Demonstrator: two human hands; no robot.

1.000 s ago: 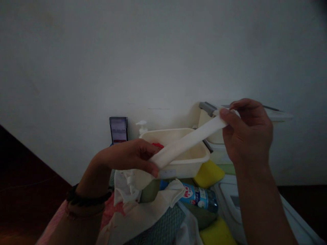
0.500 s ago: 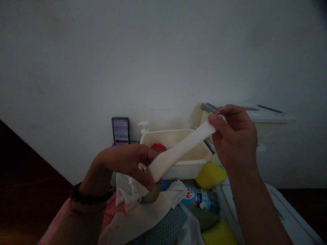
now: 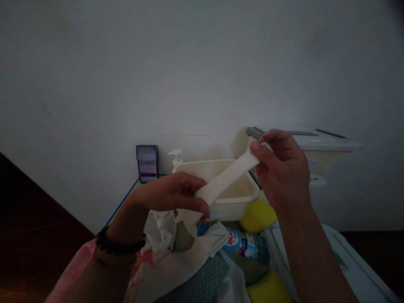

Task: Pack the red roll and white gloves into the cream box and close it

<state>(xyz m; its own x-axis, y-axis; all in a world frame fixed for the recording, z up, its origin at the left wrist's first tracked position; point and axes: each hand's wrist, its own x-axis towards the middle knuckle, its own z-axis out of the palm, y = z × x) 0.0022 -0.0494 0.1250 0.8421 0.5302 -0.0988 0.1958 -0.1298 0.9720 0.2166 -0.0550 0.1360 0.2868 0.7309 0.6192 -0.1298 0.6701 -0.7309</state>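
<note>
A white strip of soft-looking fabric (image 3: 229,178) is stretched on a slant between my two hands, above a white plastic basin (image 3: 232,207). My right hand (image 3: 283,170) pinches its upper end between thumb and fingers. Lower down, my left hand (image 3: 178,194) has the strip between its thumb and fingers, and some of the fabric hangs below that grip. What kind of cloth item it is, I cannot make out. White cloth (image 3: 179,267) lies crumpled under my hands, beside a blue-labelled bottle (image 3: 241,243) on its side.
A phone (image 3: 148,164) stands upright against the wall, near a white pump dispenser (image 3: 176,156). Yellow sponge-like pieces (image 3: 258,216), teal textured cloth (image 3: 195,284) and pink fabric (image 3: 74,273) lie around. A lidded white container (image 3: 328,145) stands at the right.
My left hand has slid up along the strip towards my right hand, shortening the stretch between them. It now covers the red mesh thing in the basin. The view has shifted slightly.
</note>
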